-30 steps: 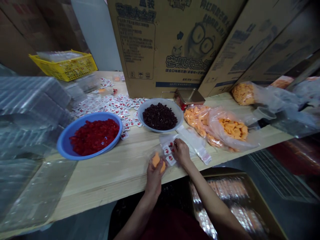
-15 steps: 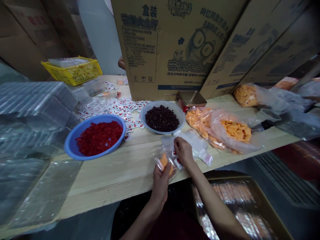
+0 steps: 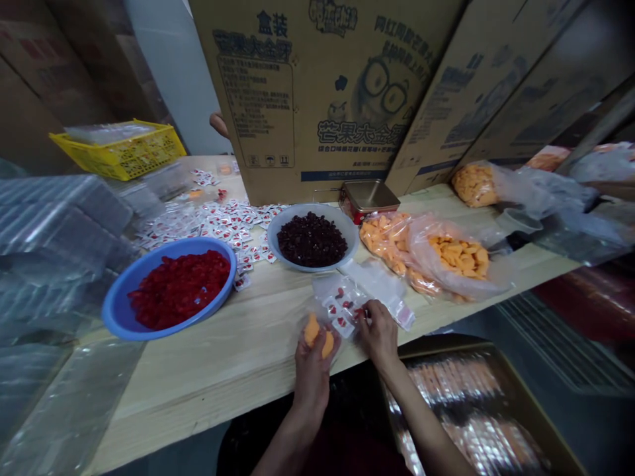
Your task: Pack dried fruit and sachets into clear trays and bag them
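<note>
My left hand (image 3: pixel 311 370) is closed around a small clear plastic box with orange candy pieces (image 3: pixel 311 329) in it, held over the table's front edge. My right hand (image 3: pixel 381 336) is closed in a pinch just to its right, with a bit of dark red candy showing at the fingertips. Beside those fingertips, small printed packets (image 3: pixel 342 325) and dark red pieces (image 3: pixel 340 292) lie on clear plastic bags (image 3: pixel 322 288). A white stack of flat bags (image 3: pixel 380 281) extends behind my right hand.
A blue basin (image 3: pixel 112 311) of red candy stands left, a pale bowl (image 3: pixel 353 231) of dark pieces at centre. Bags of orange candy (image 3: pixel 459 258) lie right. Cardboard boxes (image 3: pixel 307 86) wall off the back. Clear trays (image 3: pixel 54 225) pile up left; an open carton (image 3: pixel 536 410) sits below.
My right hand has moved down and right from the bags' upper part, uncovering the packets and red pieces. My left hand with the box has shifted slightly left and down. The view has shifted a little.
</note>
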Demonstrator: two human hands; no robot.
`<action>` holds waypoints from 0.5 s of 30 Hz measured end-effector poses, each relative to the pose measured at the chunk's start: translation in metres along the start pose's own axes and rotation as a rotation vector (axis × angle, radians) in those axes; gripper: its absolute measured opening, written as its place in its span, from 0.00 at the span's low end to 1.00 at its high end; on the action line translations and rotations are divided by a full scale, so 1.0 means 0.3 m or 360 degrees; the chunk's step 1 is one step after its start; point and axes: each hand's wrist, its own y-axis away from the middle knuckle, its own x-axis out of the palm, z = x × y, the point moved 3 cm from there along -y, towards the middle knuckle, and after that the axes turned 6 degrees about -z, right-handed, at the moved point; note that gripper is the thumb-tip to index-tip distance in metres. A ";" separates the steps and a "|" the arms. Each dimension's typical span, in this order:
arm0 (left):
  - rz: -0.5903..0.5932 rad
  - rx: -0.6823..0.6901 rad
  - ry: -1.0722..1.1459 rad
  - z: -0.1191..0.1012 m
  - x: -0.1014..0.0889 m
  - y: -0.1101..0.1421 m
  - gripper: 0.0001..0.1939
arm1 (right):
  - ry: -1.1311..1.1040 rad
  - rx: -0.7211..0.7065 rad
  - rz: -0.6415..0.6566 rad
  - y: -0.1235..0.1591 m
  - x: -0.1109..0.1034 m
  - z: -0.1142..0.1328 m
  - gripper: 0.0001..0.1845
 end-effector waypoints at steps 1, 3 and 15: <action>0.0012 -0.0011 0.0005 0.001 0.003 0.001 0.27 | -0.0010 0.0032 -0.0008 0.012 -0.012 -0.015 0.06; 0.0018 -0.0015 -0.0002 0.003 0.007 0.002 0.27 | -0.0057 0.0074 -0.0019 0.036 -0.026 -0.030 0.06; 0.0132 0.0193 -0.0236 0.054 -0.002 0.003 0.27 | -0.0404 0.0169 0.0104 0.158 0.004 0.092 0.08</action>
